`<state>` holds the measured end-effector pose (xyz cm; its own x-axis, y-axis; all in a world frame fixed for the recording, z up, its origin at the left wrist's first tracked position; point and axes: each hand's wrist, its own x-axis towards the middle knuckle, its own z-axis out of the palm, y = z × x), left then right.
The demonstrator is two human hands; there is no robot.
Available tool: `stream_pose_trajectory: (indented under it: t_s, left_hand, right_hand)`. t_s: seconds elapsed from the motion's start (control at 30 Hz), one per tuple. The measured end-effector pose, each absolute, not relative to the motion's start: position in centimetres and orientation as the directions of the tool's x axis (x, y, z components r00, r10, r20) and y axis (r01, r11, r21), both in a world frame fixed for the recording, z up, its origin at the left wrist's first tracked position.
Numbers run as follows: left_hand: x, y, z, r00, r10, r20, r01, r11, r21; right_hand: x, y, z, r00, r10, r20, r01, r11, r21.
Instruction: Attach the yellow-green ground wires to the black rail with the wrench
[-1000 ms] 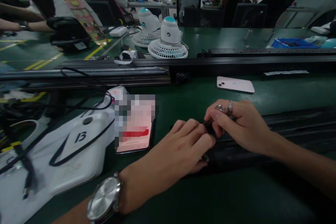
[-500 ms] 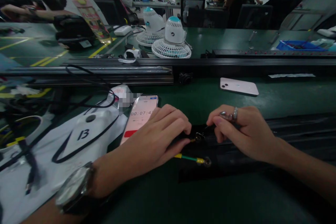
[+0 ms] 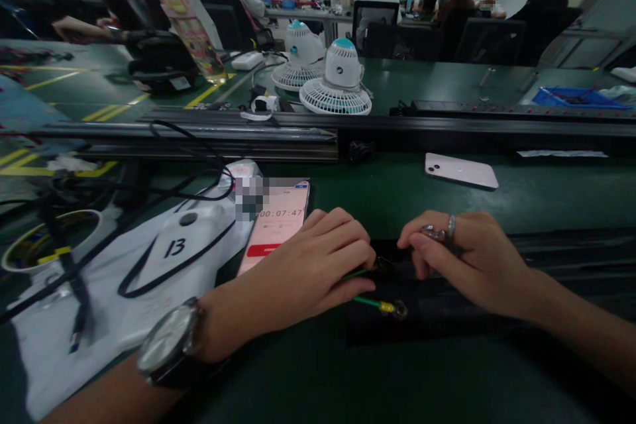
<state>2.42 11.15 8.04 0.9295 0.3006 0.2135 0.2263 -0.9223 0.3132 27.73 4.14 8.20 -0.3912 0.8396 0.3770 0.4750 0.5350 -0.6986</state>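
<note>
My left hand (image 3: 332, 255) is curled, with a thin green wire (image 3: 355, 274) between its thumb and fingers. At that wire's end a ring terminal (image 3: 385, 265) lies over the dark metal bar (image 3: 462, 311). A second green wire, banded in yellow, comes out below my thumb and ends in another ring terminal (image 3: 399, 309). To the right, my right hand (image 3: 462, 252) is closed, with a small shiny metal piece (image 3: 433, 232) at the thumb and index finger. Its kind is unclear, and its lower part is hidden.
A phone with a running timer (image 3: 278, 222) lies beside my left hand. Farther back is a pink phone (image 3: 462, 171). White block marked 13 (image 3: 189, 245), cables and a tape roll (image 3: 54, 238) crowd the left. Rails (image 3: 223, 136) and two fans (image 3: 338, 83) stand beyond.
The view has shifted, so the scene sits farther right and slightly lower. My left thumb and fingers have spread a little around the wire. My right hand keeps its closed pose.
</note>
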Motion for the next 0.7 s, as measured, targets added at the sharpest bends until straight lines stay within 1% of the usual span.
stream_pose_trajectory:
  t_s: [0.2,0.33,0.47,0.7]
  left_hand:
    - [2.4,10.9,8.1,0.944,0.273,0.185,0.212,-0.932,0.294]
    - [2.7,10.5,8.1,0.954,0.222,0.202,0.170,-0.954,0.245]
    - [2.8,10.2,7.9,0.952,0.212,0.221,0.164,-0.963,0.216]
    - [2.8,10.6,7.9,0.940,0.233,0.250,0.182,-0.961,0.210]
  right_hand:
    - [27.7,4.2,8.3,-0.419,0.826,0.378,0.470,0.553,-0.688]
    - [27.8,4.1,8.3,-0.428,0.827,0.365,0.476,0.549,-0.687]
    - [27.9,4.2,8.5,-0.438,0.825,0.357,0.478,0.550,-0.685]
    - [27.9,4.6,9.7,-0.490,0.825,0.281,0.420,0.506,-0.753]
